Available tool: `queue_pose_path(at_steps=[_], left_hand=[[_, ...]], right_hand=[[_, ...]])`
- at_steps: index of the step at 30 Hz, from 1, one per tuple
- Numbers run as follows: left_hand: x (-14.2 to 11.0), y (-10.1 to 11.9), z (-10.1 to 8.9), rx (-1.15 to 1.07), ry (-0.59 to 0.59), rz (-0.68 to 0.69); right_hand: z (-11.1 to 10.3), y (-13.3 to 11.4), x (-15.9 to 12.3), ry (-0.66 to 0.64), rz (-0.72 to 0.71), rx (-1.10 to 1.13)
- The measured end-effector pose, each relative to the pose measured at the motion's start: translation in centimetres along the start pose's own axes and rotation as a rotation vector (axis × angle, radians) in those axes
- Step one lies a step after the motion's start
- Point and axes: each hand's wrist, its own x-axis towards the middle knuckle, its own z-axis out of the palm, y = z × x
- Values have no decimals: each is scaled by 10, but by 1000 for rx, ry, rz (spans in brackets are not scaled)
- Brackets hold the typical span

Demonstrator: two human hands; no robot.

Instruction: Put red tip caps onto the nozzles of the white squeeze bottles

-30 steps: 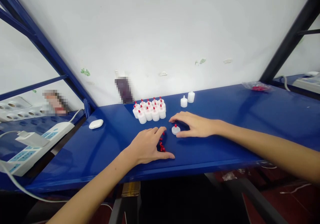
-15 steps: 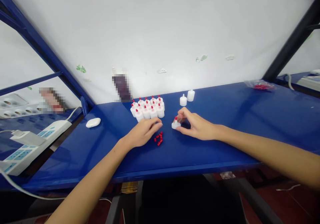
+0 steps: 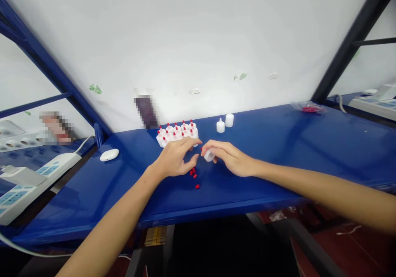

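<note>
My right hand (image 3: 227, 155) is closed around a small white plastic bottle (image 3: 209, 156), tipped over so that its round base faces me. A bit of red shows at its far end, beside my fingertips. To the left of it, my left hand (image 3: 177, 157) is held with thumb and forefinger apart and nothing visible between them. Several loose red caps (image 3: 194, 176) lie on the table just below the left thumb. Behind that hand stands a cluster of white bottles with red tips (image 3: 176, 133), partly hidden by it.
Two white bottles without red tips (image 3: 220, 125) stand upright near the wall. A white rounded case (image 3: 109, 155) lies on the blue table (image 3: 272, 145) at left. A clear bag with red pieces (image 3: 309, 107) is at the back right. A power strip (image 3: 40, 182) sits left.
The bottle in my right hand has gone from upright to tilted and moved left. My left hand has opened its thumb and forefinger. The loose red caps lie differently, one nearer the front edge.
</note>
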Motion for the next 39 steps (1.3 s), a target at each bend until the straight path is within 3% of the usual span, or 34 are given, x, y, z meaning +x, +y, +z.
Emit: queue_pose_path(at_steps=[11,17,21,25,33,39], left_hand=[[-4,-4,3,66,-291,-135],[-9,-8,-2,185,-182,-226],[-10,-5,-4,187,-204,-216],[-8,0,-2,119,-209,-168],[-9,-7,-3,89,-109,-228],[-9,-9,-5,84,-109,-280]], right_hand=[[11,-8,26,-160,56,15],[13,-13,25,-59,10,-230],[20,-11,19,16,45,-272],[21,-3,15,67,-70,-342],[17,-7,7,63,-66,-355],[26,-17,-4,-119,-314,-489]])
